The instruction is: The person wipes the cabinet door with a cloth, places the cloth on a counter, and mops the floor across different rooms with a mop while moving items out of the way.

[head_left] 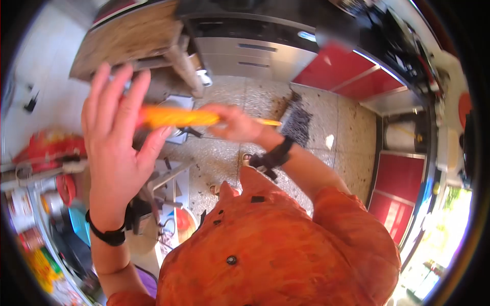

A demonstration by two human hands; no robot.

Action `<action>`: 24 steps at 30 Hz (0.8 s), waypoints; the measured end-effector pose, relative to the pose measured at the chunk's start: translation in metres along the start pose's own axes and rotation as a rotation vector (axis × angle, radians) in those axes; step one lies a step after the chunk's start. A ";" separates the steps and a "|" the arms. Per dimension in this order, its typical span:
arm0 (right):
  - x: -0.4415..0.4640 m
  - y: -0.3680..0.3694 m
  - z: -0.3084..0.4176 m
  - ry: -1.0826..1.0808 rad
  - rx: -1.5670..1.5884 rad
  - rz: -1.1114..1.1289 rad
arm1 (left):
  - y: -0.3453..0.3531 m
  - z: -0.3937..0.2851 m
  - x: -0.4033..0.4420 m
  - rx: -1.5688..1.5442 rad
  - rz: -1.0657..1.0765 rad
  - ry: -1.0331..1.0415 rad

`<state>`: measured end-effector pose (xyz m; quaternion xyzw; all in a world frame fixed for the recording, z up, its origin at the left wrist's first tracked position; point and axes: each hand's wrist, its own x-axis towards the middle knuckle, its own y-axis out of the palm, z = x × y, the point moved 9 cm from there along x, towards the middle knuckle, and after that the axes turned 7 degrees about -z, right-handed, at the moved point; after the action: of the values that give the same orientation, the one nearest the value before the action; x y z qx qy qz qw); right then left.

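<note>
My right hand (234,122) is closed around a long yellow-orange stick-like tool (178,117), which lies almost level in front of me. Its thicker part points left and a thin yellow end sticks out to the right of the fist. I cannot make out what kind of tool it is. My left hand (115,135) is raised on the left with its fingers stretched and apart. Its thumb is near the tool's reddish left end, which is partly hidden behind that hand; whether they touch I cannot tell.
A wooden table (130,38) stands at the upper left, near drawers (229,56) and red cabinets (352,71). A dark, shaggy mat-like thing (298,122) lies on the speckled floor (219,153). Shelves with packets (46,268) stand at the lower left, beside a stool-like frame (171,176).
</note>
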<state>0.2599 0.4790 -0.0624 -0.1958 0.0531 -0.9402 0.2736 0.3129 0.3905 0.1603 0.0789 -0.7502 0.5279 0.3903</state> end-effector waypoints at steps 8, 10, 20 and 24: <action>-0.075 -0.031 -0.185 0.530 -0.461 0.001 | 0.090 0.018 -0.013 0.515 0.861 0.145; -0.087 -0.033 -0.215 0.596 -0.449 0.016 | 0.099 0.016 -0.016 0.601 0.870 0.350; -0.030 0.027 -0.233 0.453 -0.312 0.348 | 0.097 0.058 -0.005 0.265 1.083 0.107; -0.040 0.005 -0.257 0.534 -0.225 0.370 | 0.133 0.111 -0.045 0.273 1.179 -0.025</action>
<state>0.1910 0.4944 -0.3125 0.0415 0.2608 -0.8809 0.3928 0.2170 0.3397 0.0173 -0.2946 -0.5973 0.7459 0.0096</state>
